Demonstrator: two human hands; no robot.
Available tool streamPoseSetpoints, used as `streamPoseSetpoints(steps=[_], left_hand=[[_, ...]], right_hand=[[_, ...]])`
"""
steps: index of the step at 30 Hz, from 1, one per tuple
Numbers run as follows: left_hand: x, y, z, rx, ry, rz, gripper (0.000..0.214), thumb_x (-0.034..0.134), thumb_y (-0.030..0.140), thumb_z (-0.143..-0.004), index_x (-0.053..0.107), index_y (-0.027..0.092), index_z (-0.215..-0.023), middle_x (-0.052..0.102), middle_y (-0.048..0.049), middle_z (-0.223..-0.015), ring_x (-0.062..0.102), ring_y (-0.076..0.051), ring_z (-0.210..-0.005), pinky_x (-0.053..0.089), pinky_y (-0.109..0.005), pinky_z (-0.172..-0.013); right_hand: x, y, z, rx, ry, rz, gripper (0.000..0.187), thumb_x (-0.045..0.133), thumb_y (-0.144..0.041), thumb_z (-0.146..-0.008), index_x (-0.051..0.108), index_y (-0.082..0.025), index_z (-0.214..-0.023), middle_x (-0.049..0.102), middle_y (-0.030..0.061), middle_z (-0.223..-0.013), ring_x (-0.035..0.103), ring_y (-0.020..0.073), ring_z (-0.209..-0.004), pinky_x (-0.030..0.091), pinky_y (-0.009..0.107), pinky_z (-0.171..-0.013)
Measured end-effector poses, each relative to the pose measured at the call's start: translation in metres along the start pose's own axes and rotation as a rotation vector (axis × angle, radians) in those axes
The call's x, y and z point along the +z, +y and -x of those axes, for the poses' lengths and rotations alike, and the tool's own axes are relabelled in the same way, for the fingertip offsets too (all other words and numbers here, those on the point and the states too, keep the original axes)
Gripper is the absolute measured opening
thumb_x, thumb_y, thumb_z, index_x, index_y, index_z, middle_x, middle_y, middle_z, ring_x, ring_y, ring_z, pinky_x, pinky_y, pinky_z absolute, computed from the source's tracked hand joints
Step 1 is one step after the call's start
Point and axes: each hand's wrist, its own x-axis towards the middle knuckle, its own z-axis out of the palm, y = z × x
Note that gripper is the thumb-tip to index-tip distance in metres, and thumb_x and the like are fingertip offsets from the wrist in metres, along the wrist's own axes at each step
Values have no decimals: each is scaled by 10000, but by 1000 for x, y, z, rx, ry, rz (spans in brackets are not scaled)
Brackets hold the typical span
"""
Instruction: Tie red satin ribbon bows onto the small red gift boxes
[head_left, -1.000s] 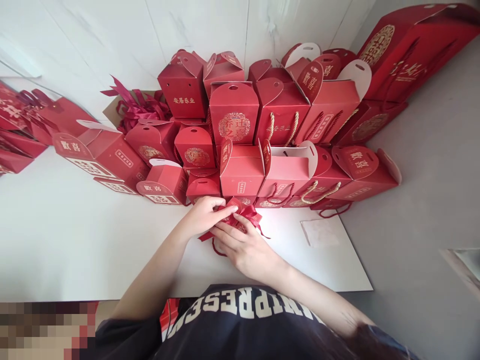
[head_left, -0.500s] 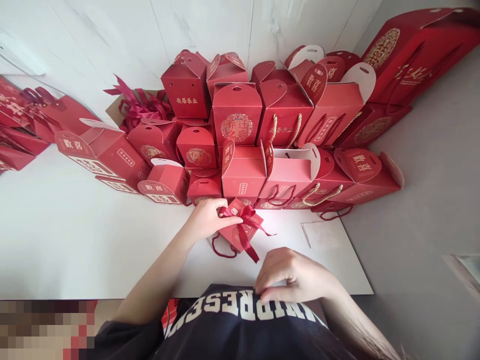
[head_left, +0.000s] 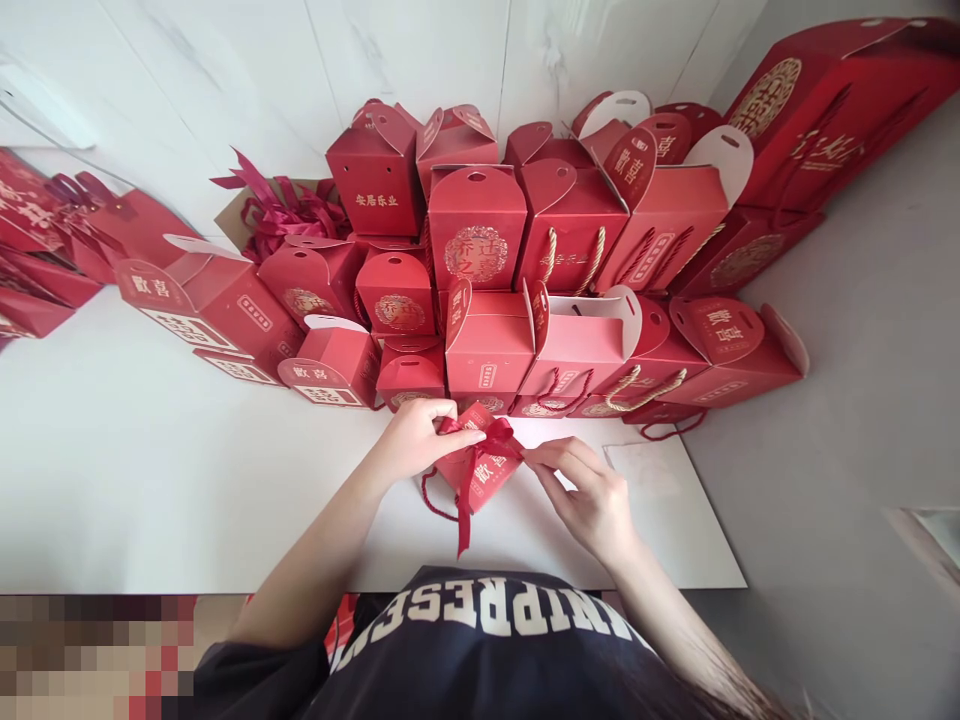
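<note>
A small red gift box with gold characters lies on the white table in front of me. Across its top is a dark red ribbon bow, one tail of which hangs down past the near edge. My left hand is closed on the bow's left loop, thumb stretched over it. At the box's right corner, my right hand pinches the other ribbon tail between thumb and fingertips. A twisted red cord handle loops out at the box's lower left.
Several red gift boxes stand stacked behind my hands against the wall. Loose red ribbons fill a brown carton at the back left. Red bags lie far left. A clear flat sheet lies right, beside the grey wall.
My right hand has moved up and forward from near my chest to grip the right ribbon tail. The other tail has swung left. My left hand keeps its hold on the bow.
</note>
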Motion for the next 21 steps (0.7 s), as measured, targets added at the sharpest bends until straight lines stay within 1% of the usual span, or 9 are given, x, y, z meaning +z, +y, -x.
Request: streamPoseSetpoints(steps=[3,6,8,12,14,16,19,20,21], left_hand=[[3,-1,0,15,47,-34,554,681,551,-769,310,172,-606,301,61,-572,302,-88,-560,212,-254,-543],[6,1,0,36,73,-71,553,683,537,-774,305,173,-601,324,61,-560,313,-90,-555,222,-256,-548],[7,2,1,49,85,-90,545,688,517,-776,304,174,-599,338,61,-556,321,-92,-553,232,-255,-551],[8,4,2,64,95,-112,504,681,491,-790,336,177,-598,380,58,-560,356,-98,-551,255,-255,-558],[8,5,3,58,104,-142,511,674,516,-788,337,179,-603,395,56,-559,368,-102,-548,258,-257,-558],[7,6,5,53,116,-193,528,679,550,-772,337,181,-612,408,56,-560,374,-105,-547,253,-259,-555],[4,7,8,57,102,-249,551,698,613,-726,362,187,-632,435,58,-574,383,-109,-550,247,-261,-550],[3,7,9,58,89,-253,563,705,638,-704,371,189,-641,445,59,-581,389,-111,-553,248,-261,-550],[3,7,10,59,76,-250,575,713,658,-683,378,192,-650,459,60,-590,398,-113,-558,251,-259,-550]], right_hand=[[-5,-9,3,-129,-90,-44,262,610,-26,-889,632,-200,-1083,675,63,-917,619,193,-859,517,343,-780],[-8,-20,4,-256,-286,-81,243,593,-41,-903,632,-157,-1112,682,87,-922,615,201,-845,520,343,-757],[-8,-25,5,-263,-401,-92,195,560,-67,-931,647,-145,-1087,688,93,-921,615,194,-819,522,325,-725],[-1,-24,6,-160,-535,-126,160,521,-157,-978,676,-163,-1019,686,82,-915,627,180,-807,519,286,-692],[3,-21,5,-91,-578,-138,181,504,-189,-992,684,-176,-1001,686,77,-927,632,177,-816,514,277,-695],[1,-17,1,-9,-632,-167,200,487,-191,-998,686,-187,-1007,694,72,-973,642,175,-851,513,274,-726],[-18,-13,-14,103,-835,-266,144,565,-204,-959,688,-214,-1034,718,42,-1045,670,174,-925,510,275,-821],[-27,-12,-21,142,-901,-296,117,612,-238,-936,691,-223,-1022,730,28,-1018,681,171,-907,510,274,-825],[-36,-10,-28,202,-910,-306,104,628,-289,-931,692,-226,-984,737,13,-941,684,162,-843,510,268,-792]])
